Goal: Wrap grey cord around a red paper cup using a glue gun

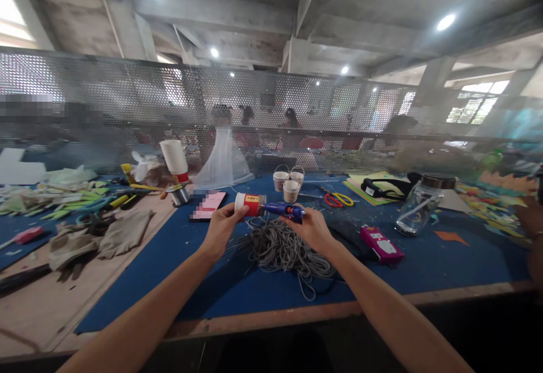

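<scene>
My left hand [223, 227] is closed round a red and white paper cup [251, 205], held tipped on its side with a greyish band at its right end. In my right hand [311, 230] is a blue hot glue gun [278, 209], its tip pointing left at that banded end. Whether the tip touches the cup cannot be made out. Below both hands lies a tangled heap of grey cord [286, 254]. Just beyond are several small handled buckets [291, 191], standing close together on the blue mat [212, 294].
Red and yellow scissors [338, 199] lie behind my right hand. A glass jar [419, 206] and a magenta box [382, 244] are to the right. Stacked paper cups [173, 157], a pink-screened phone [208, 205] and gloves [125, 233] are leftward. A perforated metal screen [263, 102] crosses behind.
</scene>
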`<state>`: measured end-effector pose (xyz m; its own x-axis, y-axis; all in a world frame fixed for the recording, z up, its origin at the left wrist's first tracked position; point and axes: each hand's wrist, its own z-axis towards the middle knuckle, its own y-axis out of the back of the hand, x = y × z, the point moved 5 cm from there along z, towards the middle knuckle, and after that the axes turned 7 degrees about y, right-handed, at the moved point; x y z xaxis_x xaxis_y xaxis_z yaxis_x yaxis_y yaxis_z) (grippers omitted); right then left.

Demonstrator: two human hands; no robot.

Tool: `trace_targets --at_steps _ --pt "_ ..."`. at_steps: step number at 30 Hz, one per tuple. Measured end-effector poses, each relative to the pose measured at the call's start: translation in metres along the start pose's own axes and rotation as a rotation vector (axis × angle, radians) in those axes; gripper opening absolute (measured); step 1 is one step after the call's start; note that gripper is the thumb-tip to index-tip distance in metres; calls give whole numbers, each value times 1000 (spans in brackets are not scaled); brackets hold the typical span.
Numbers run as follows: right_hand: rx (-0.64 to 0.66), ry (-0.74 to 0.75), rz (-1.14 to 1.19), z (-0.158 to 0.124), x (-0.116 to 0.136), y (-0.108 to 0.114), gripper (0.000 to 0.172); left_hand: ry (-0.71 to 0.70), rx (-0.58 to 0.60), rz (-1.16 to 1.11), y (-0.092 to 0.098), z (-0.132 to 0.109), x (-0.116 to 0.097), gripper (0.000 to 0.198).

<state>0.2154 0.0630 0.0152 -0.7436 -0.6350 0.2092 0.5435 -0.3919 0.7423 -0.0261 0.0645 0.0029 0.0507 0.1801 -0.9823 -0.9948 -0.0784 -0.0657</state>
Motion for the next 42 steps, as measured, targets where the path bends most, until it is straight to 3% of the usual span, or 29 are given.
trace_targets --at_steps 42 --pt "-47 -38 -39 3 -1 8 37 -30 75 64 -7 -6 -6 35"
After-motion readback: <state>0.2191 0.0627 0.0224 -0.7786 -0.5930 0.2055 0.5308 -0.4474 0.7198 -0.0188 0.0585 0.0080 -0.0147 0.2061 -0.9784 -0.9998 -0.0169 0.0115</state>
